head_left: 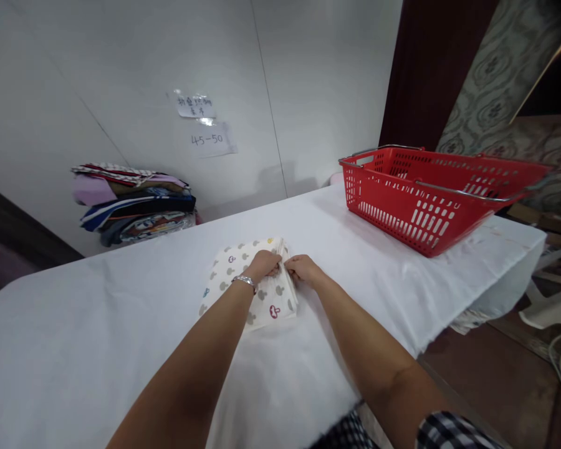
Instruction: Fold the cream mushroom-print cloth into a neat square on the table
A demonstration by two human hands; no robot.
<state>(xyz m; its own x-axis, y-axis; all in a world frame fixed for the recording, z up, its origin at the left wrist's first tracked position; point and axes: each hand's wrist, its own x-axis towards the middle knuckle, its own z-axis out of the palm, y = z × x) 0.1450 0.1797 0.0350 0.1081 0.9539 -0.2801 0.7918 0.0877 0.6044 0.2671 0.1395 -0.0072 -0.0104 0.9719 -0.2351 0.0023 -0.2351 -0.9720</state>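
Note:
A folded white cloth [273, 293] printed with grey, red and yellow mushroom-like shapes lies on the white-covered table [144, 324]. My left hand [264, 264], with a silver bracelet at the wrist, rests over the cloth and pinches its right edge from above. From the right side, my right hand [303, 269] grips the same edge with its fingers closed. Both hands are close together, and several layers show along that edge. The fingertips are partly hidden.
A red plastic basket [397, 206] with metal handles stands at the table's right end. A stack of folded clothes [135, 202] sits at the back left by the wall. Two paper notes [210, 138] are taped above. A white stool [554, 299] is at right.

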